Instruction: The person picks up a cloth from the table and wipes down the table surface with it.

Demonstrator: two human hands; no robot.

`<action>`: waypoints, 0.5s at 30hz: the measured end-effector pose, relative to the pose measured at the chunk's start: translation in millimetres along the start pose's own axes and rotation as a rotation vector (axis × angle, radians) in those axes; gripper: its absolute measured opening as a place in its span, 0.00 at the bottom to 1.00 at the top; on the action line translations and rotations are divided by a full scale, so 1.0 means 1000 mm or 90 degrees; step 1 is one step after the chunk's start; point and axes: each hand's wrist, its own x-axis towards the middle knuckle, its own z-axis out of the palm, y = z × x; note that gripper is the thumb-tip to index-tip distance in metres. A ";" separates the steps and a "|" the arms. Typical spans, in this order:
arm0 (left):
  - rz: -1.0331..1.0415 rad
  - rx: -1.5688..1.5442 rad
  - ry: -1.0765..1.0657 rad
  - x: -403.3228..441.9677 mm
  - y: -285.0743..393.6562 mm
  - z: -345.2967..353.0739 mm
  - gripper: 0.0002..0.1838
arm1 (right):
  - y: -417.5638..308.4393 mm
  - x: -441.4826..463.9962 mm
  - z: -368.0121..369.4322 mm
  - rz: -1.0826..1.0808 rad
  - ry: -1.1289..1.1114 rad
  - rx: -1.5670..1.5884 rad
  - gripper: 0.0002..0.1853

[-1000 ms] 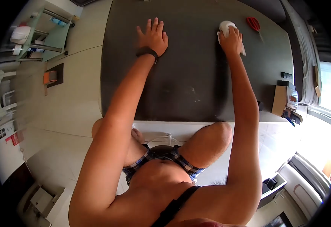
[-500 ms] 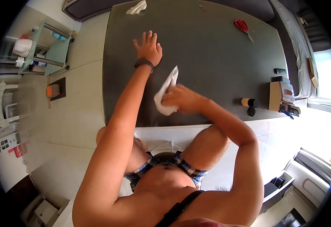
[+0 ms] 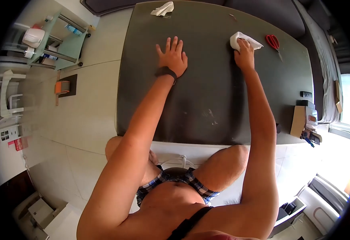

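My left hand (image 3: 173, 59) lies flat on the dark table (image 3: 207, 80), fingers spread, with nothing in it. A dark band circles that wrist. Toward the far right part of the table, my right hand (image 3: 245, 56) presses a folded white cloth (image 3: 237, 40) onto the surface, its fingers over the cloth. Just right of the cloth lie red-handled scissors (image 3: 272, 42). Faint whitish smears (image 3: 210, 116) show on the tabletop nearer to me.
A crumpled white tissue (image 3: 163, 9) lies at the far left edge. A small scrap (image 3: 233, 17) is at the back. On the right edge stand a cardboard box (image 3: 299, 121) and a black remote (image 3: 305, 94). A glass-shelved cart (image 3: 69, 52) stands left, across the floor.
My right hand has swept the white cloth from near the front edge to the far right, beside the scissors. My left hand stays flat on the table. The view has shifted slightly.
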 end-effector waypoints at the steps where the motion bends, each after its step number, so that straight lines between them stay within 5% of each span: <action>1: -0.001 -0.003 -0.004 -0.001 0.002 -0.003 0.28 | -0.006 -0.001 0.006 -0.026 -0.029 0.030 0.25; 4: -0.004 0.004 -0.001 0.000 0.001 0.004 0.29 | -0.065 -0.018 0.003 -0.010 -0.182 0.186 0.26; 8: 0.014 -0.008 0.005 0.002 -0.005 0.009 0.29 | -0.162 -0.069 -0.044 -0.241 -0.425 0.283 0.28; 15: -0.001 -0.006 -0.009 0.000 0.000 0.005 0.29 | -0.186 -0.140 -0.100 -0.483 -0.518 0.339 0.26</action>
